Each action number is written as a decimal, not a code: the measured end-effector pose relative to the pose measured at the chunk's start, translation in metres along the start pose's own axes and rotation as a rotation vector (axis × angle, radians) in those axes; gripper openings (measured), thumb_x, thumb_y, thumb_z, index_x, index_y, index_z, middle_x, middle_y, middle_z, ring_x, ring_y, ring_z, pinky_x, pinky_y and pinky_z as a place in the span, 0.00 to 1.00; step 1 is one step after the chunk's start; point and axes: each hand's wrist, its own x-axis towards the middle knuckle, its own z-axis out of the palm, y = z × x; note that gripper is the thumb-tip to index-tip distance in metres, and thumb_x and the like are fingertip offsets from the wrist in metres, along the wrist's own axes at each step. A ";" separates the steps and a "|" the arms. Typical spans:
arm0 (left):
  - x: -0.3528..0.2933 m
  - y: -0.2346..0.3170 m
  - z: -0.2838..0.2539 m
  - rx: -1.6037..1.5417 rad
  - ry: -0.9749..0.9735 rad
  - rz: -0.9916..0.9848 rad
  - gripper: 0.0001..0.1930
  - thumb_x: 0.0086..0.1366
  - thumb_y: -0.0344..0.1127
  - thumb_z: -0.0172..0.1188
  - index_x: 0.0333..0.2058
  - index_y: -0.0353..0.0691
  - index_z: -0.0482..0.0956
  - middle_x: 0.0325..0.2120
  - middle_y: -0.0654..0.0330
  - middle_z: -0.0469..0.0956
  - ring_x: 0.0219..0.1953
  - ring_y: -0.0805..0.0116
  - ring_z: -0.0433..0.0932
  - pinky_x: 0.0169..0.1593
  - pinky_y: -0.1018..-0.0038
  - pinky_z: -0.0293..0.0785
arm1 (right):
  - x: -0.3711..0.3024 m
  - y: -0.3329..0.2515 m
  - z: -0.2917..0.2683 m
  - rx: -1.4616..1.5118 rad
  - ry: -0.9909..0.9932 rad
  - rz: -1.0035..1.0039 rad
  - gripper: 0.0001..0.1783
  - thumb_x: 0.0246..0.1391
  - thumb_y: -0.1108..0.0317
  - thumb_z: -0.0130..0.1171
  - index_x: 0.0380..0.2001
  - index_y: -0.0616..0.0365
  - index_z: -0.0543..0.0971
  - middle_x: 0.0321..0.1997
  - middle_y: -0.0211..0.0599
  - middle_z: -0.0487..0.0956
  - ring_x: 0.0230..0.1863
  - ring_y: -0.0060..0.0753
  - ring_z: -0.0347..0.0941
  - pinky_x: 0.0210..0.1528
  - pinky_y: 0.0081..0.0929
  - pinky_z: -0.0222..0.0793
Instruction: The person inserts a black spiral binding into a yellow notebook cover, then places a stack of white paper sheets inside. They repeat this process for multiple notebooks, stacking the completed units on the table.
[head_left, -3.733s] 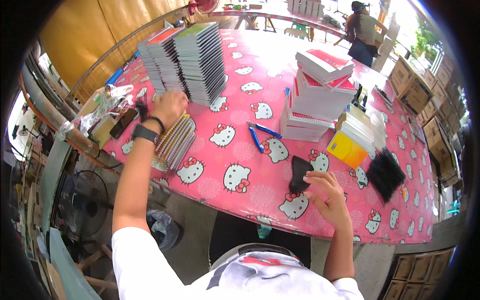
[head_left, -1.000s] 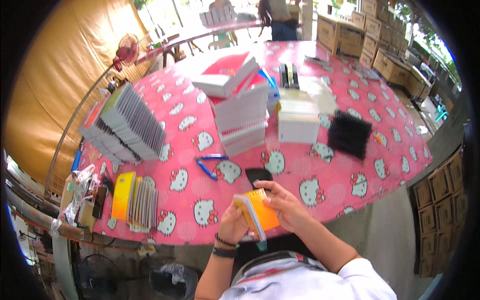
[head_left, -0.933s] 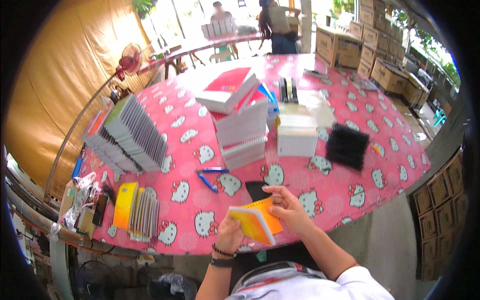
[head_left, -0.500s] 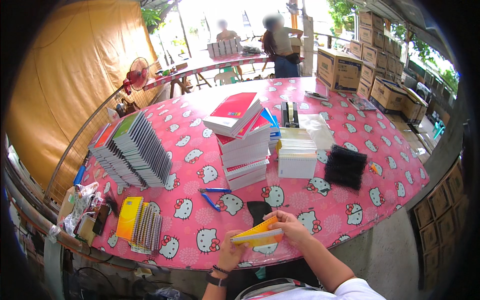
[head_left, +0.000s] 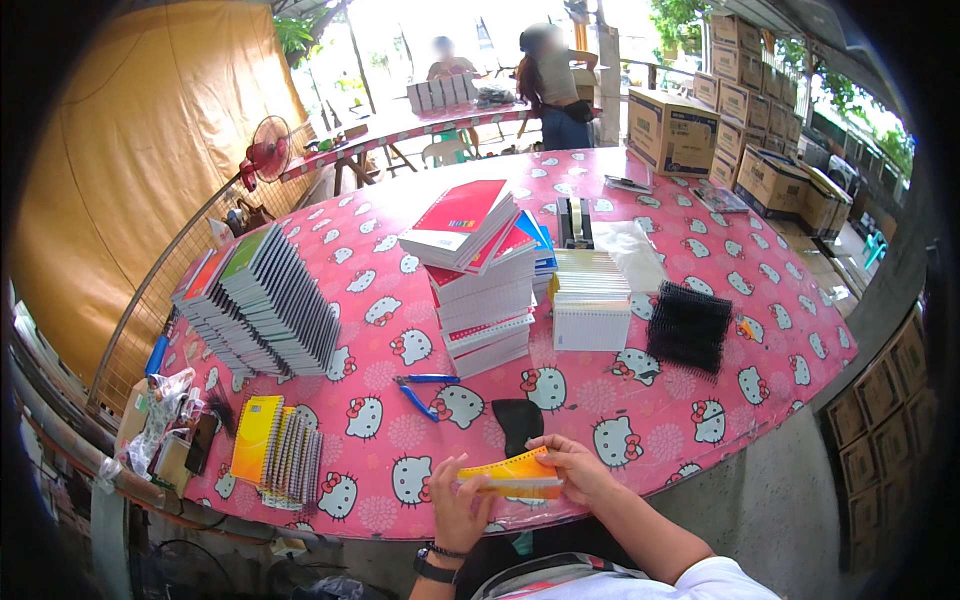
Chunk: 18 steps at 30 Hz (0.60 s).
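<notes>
Near the table's front edge I hold a small yellow-orange notebook (head_left: 515, 468) between both hands; punched holes run along its upper edge and no coil shows in them. My left hand (head_left: 456, 508) grips its left end, fingers bent over the cover. At the opposite end my right hand (head_left: 577, 472) pinches the upper corner with thumb and fingers. Just beyond the notebook lies a black flat piece (head_left: 517, 425). Blue-handled pliers (head_left: 425, 392) rest farther left. To the left stands a group of coil-bound yellow notebooks (head_left: 278, 445).
A tall stack of red-covered notebooks (head_left: 480, 300) rises mid-table, beside unbound yellow-edged ones (head_left: 592, 318) and black binding coils (head_left: 690, 330). Coil-bound notebooks (head_left: 270, 305) pile up left. A tape dispenser (head_left: 576, 222) and cartons (head_left: 672, 132) stand farther back. Two people are beyond.
The notebook has turned more level and its pages have closed up somewhat. My left hand has shifted slightly left, its fingers now over the cover; my right hand has moved slightly lower.
</notes>
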 end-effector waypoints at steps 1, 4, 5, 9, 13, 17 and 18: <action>0.000 0.001 0.000 0.011 0.018 0.012 0.23 0.48 0.28 0.68 0.45 0.44 0.73 0.49 0.51 0.70 0.49 0.51 0.70 0.53 0.59 0.64 | 0.002 0.003 -0.004 -0.002 -0.016 -0.034 0.10 0.57 0.77 0.52 0.43 0.60 0.74 0.40 0.32 0.74 0.42 0.21 0.71 0.46 0.20 0.68; -0.006 -0.001 -0.004 -0.167 -0.056 -0.011 0.15 0.50 0.27 0.65 0.38 0.43 0.76 0.41 0.55 0.75 0.44 0.54 0.73 0.49 0.61 0.66 | 0.008 -0.012 -0.016 -0.321 -0.020 -0.403 0.09 0.57 0.76 0.54 0.41 0.60 0.75 0.39 0.32 0.75 0.42 0.21 0.71 0.46 0.21 0.68; -0.008 -0.002 -0.006 -0.200 -0.067 -0.042 0.14 0.50 0.26 0.65 0.38 0.42 0.76 0.38 0.56 0.75 0.41 0.55 0.74 0.47 0.62 0.67 | 0.012 -0.026 -0.020 -0.481 -0.016 -0.567 0.08 0.56 0.75 0.54 0.40 0.60 0.76 0.38 0.32 0.76 0.42 0.21 0.71 0.45 0.21 0.68; -0.006 -0.002 -0.008 -0.304 -0.082 -0.081 0.12 0.52 0.22 0.63 0.36 0.41 0.78 0.33 0.57 0.76 0.35 0.57 0.76 0.38 0.67 0.71 | 0.048 -0.107 -0.066 -0.973 0.444 -1.102 0.08 0.51 0.76 0.58 0.36 0.59 0.78 0.34 0.38 0.77 0.36 0.28 0.73 0.39 0.22 0.67; 0.007 0.002 -0.010 -0.228 -0.030 -0.007 0.12 0.55 0.23 0.63 0.39 0.38 0.77 0.32 0.56 0.77 0.34 0.63 0.77 0.35 0.72 0.73 | 0.084 -0.134 -0.105 -1.388 0.604 -1.108 0.15 0.46 0.74 0.60 0.41 0.55 0.77 0.42 0.40 0.75 0.46 0.38 0.70 0.48 0.34 0.63; -0.013 -0.004 0.011 -0.760 0.093 -0.532 0.14 0.57 0.24 0.63 0.43 0.36 0.73 0.33 0.59 0.77 0.34 0.71 0.76 0.37 0.75 0.74 | 0.073 -0.112 -0.069 -1.415 0.847 -1.415 0.23 0.42 0.71 0.63 0.46 0.56 0.73 0.46 0.41 0.73 0.54 0.43 0.65 0.56 0.43 0.56; -0.023 -0.011 0.011 -0.740 0.021 -0.571 0.15 0.57 0.24 0.63 0.44 0.35 0.72 0.34 0.60 0.77 0.34 0.72 0.76 0.38 0.75 0.74 | 0.059 -0.101 -0.049 -1.340 0.701 -1.441 0.24 0.43 0.71 0.63 0.47 0.57 0.72 0.46 0.42 0.73 0.53 0.43 0.66 0.55 0.41 0.58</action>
